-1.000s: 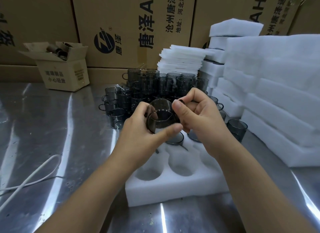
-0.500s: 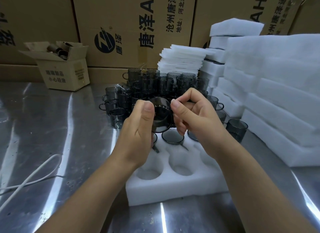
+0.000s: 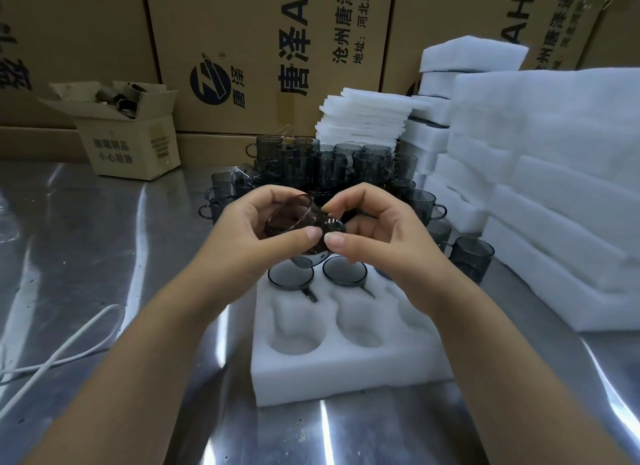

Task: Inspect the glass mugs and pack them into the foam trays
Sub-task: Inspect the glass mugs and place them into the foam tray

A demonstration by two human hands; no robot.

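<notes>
I hold one smoky grey glass mug (image 3: 298,218) tipped on its side above the far end of a white foam tray (image 3: 346,371). My left hand (image 3: 249,236) grips its body between thumb and fingers. My right hand (image 3: 377,232) pinches the mug's base end with thumb and fingertips. Two mugs (image 3: 344,272) sit in the tray's far sockets, and the nearer sockets hold nothing. A heap of the same grey mugs (image 3: 332,166) stands behind my hands.
Stacks of foam trays (image 3: 554,194) fill the right side, with thin foam sheets (image 3: 363,118) behind the mugs. A small open carton (image 3: 128,142) sits far left before large cardboard boxes. A white cable (image 3: 62,353) lies on the steel table at left.
The mug has been turned in my hands, from mouth toward me to lying sideways. My left thumb moved under it and both thumbs now meet.
</notes>
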